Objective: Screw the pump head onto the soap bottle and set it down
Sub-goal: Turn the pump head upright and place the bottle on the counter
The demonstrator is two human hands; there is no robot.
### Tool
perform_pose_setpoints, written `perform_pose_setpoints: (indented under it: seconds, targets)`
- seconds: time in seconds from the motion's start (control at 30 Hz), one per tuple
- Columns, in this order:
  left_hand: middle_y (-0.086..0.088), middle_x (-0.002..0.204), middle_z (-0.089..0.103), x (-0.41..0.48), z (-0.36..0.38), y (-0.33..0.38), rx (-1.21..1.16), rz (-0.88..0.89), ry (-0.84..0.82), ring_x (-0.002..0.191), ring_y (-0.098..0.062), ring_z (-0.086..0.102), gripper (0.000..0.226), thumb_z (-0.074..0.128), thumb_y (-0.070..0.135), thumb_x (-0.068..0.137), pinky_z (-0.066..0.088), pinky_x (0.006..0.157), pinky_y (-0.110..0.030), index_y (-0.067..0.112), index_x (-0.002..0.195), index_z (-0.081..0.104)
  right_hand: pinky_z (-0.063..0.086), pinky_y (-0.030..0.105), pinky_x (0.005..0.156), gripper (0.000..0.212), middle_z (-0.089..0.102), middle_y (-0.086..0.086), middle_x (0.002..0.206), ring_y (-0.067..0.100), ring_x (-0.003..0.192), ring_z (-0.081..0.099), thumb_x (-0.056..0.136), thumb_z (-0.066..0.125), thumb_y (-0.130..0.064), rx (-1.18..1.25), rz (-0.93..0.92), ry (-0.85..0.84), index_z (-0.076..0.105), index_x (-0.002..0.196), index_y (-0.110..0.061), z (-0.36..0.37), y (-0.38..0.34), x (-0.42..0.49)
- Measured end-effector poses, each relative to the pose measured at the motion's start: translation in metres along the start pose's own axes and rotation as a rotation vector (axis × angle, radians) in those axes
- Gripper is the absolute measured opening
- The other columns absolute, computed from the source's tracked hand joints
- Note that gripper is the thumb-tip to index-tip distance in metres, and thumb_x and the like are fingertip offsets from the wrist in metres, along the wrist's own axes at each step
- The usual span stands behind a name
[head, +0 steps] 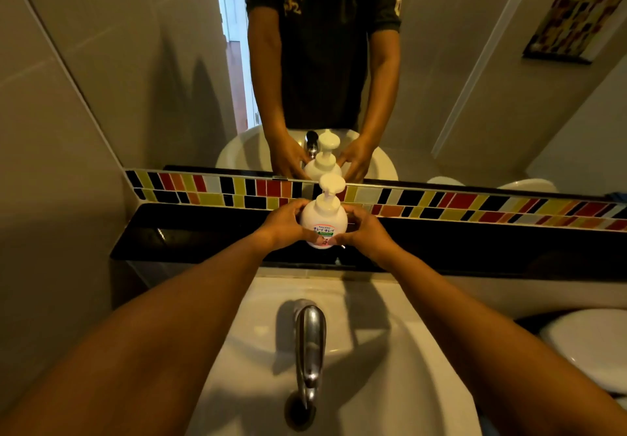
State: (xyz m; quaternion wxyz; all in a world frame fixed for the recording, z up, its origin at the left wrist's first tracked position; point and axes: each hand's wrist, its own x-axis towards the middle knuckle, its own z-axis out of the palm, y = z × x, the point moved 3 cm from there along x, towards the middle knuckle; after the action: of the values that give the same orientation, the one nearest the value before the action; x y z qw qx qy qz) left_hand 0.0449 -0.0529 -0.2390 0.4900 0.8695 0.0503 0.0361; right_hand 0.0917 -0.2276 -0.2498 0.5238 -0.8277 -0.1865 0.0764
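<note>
A round white soap bottle [323, 222] with a pink and green label stands upright on the black shelf [190, 239] behind the sink. Its white pump head [332, 184] sits on the neck, nozzle pointing toward me. My left hand [285, 227] wraps the bottle's left side, thumb near the label. My right hand [361, 232] cups the right side, thumb on the lower label. Whether the base touches the shelf is hidden by my fingers. The mirror repeats the bottle and both hands.
A white sink [339, 351] with a chrome tap [309, 347] lies below my arms. A coloured tile strip [475, 206] runs behind the shelf, with the mirror [152, 79] above. A white rounded lid [590, 347] sits at the right.
</note>
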Motion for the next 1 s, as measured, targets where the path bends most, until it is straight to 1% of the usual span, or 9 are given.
perform_pose_setpoints:
  seconds: [0.13, 0.23, 0.3, 0.33, 0.4, 0.47, 0.57, 0.8, 1.0]
  targets:
    - [-0.007, 0.130, 0.063, 0.008, 0.000, 0.003, 0.005, 0.002, -0.009, 0.117, -0.027, 0.061, 0.074, 0.089, 0.016, 0.063, 0.051, 0.100, -0.049, 0.018, 0.128, 0.055, 0.051, 0.047, 0.100, 0.068, 0.061, 0.007, 0.134, 0.026, 0.120, 0.058, 0.074, 0.081, -0.006, -0.037, 0.013, -0.006, 0.052, 0.134, -0.019, -0.007, -0.002, 0.005]
    - [-0.006, 0.129, 0.064, 0.013, 0.004, 0.002, 0.017, 0.009, -0.023, 0.117, -0.026, 0.061, 0.072, 0.088, 0.016, 0.064, 0.051, 0.100, -0.048, 0.019, 0.128, 0.055, 0.052, 0.043, 0.098, 0.068, 0.061, 0.006, 0.133, 0.026, 0.120, 0.058, 0.080, 0.074, 0.001, -0.103, 0.042, -0.143, 0.049, 0.139, -0.022, -0.016, -0.002, 0.008]
    - [-0.005, 0.129, 0.064, 0.016, 0.008, -0.002, 0.017, 0.004, -0.027, 0.117, -0.026, 0.061, 0.071, 0.088, 0.016, 0.064, 0.051, 0.100, -0.048, 0.019, 0.127, 0.056, 0.056, 0.039, 0.091, 0.066, 0.062, 0.010, 0.127, 0.025, 0.110, 0.062, 0.085, 0.065, 0.006, -0.097, 0.079, -0.190, 0.047, 0.141, -0.022, -0.025, -0.005, 0.010]
    - [-0.005, 0.129, 0.064, 0.018, 0.010, -0.004, 0.018, 0.001, -0.030, 0.117, -0.026, 0.061, 0.071, 0.088, 0.016, 0.064, 0.051, 0.101, -0.048, 0.019, 0.127, 0.056, 0.057, 0.035, 0.084, 0.062, 0.063, 0.013, 0.123, 0.024, 0.102, 0.063, 0.087, 0.061, 0.005, -0.064, 0.099, -0.159, 0.047, 0.142, -0.021, -0.032, -0.009, 0.012]
    - [-0.005, 0.128, 0.064, 0.023, 0.014, -0.009, 0.018, -0.007, -0.036, 0.117, -0.025, 0.061, 0.070, 0.088, 0.016, 0.064, 0.050, 0.101, -0.048, 0.020, 0.126, 0.057, 0.054, 0.030, 0.071, 0.044, 0.065, 0.017, 0.112, 0.020, 0.085, 0.061, 0.094, 0.056, -0.007, 0.051, 0.120, -0.060, 0.053, 0.136, -0.019, -0.043, -0.018, 0.018]
    - [-0.005, 0.128, 0.065, 0.027, 0.018, -0.016, 0.010, -0.018, -0.041, 0.117, -0.025, 0.061, 0.070, 0.089, 0.015, 0.063, 0.050, 0.101, -0.048, 0.020, 0.125, 0.057, 0.050, 0.029, 0.062, 0.031, 0.065, 0.012, 0.090, 0.018, 0.070, 0.057, 0.099, 0.052, -0.028, 0.197, 0.120, -0.079, 0.061, 0.125, -0.014, -0.045, -0.025, 0.026]
    - [-0.005, 0.128, 0.065, 0.033, 0.024, -0.030, 0.004, -0.048, -0.049, 0.117, -0.025, 0.061, 0.072, 0.089, 0.015, 0.063, 0.051, 0.100, -0.047, 0.019, 0.127, 0.057, 0.046, 0.028, 0.052, 0.045, 0.062, 0.008, 0.074, 0.016, 0.057, 0.055, 0.100, 0.046, -0.042, 0.272, 0.134, -0.201, 0.063, 0.115, -0.004, -0.034, -0.029, 0.038]
    - [-0.005, 0.127, 0.065, 0.046, 0.041, -0.055, 0.035, -0.083, -0.085, 0.115, -0.025, 0.062, 0.070, 0.088, 0.017, 0.065, 0.053, 0.096, -0.043, 0.018, 0.127, 0.057, 0.047, 0.026, 0.045, 0.034, 0.068, 0.010, 0.065, 0.017, 0.050, 0.057, 0.099, 0.052, -0.026, 0.350, 0.208, -0.215, 0.065, 0.118, -0.001, -0.012, -0.013, 0.053]
    - [-0.006, 0.126, 0.066, 0.053, 0.046, -0.075, 0.070, -0.112, -0.118, 0.114, -0.026, 0.063, 0.069, 0.088, 0.017, 0.064, 0.054, 0.095, -0.043, 0.017, 0.126, 0.058, 0.050, 0.026, 0.046, 0.033, 0.066, 0.011, 0.062, 0.016, 0.049, 0.057, 0.100, 0.051, -0.020, 0.379, 0.270, -0.221, 0.063, 0.124, -0.002, 0.000, 0.002, 0.061]
